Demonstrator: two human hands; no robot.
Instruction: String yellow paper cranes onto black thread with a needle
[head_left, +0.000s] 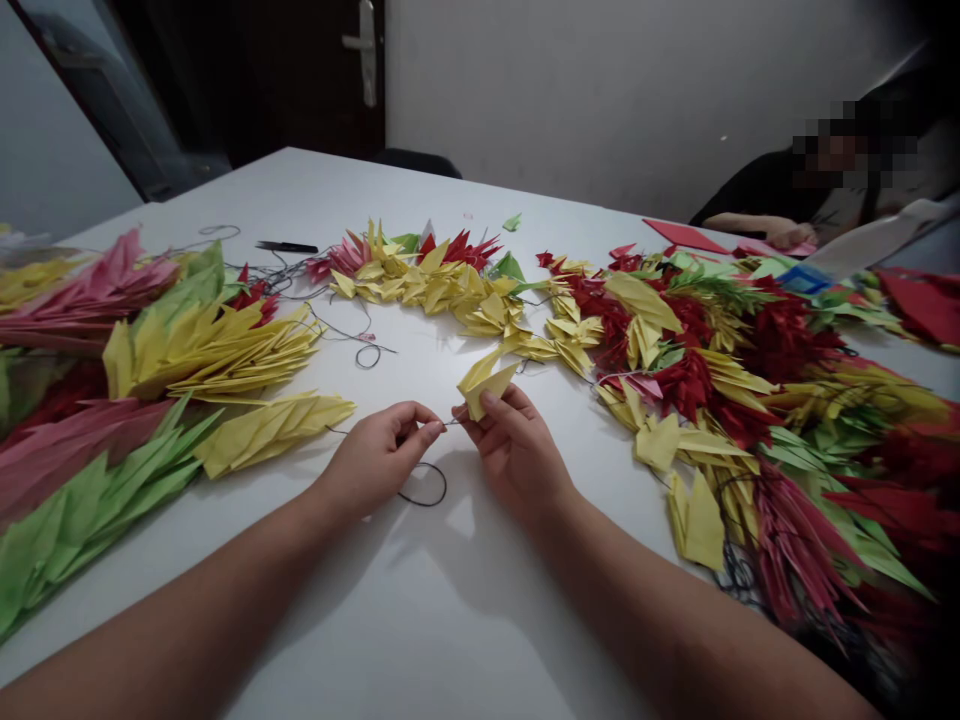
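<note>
My left hand (382, 450) is closed in a pinch on a dark thread (422, 503), part of which loops on the table below. Facing it, my right hand (517, 440) holds a yellow folded paper piece (484, 385), like an origami crane, between thumb and fingers. The thread's end runs toward the right fingertips; whether a needle is on it is too small to tell. Just left of my left hand lies a strung bunch of yellow folded papers (274, 430). A chain of loose yellow folded papers (442, 285) curves behind both hands.
Green, pink and yellow strung bunches (97, 510) cover the white table's (450, 640) left side. Mixed red, yellow and green folded papers (675, 370) are heaped at right. Small black thread snips (287, 247) lie at the back. Another person's hand (791, 232) rests by red paper sheets (684, 236).
</note>
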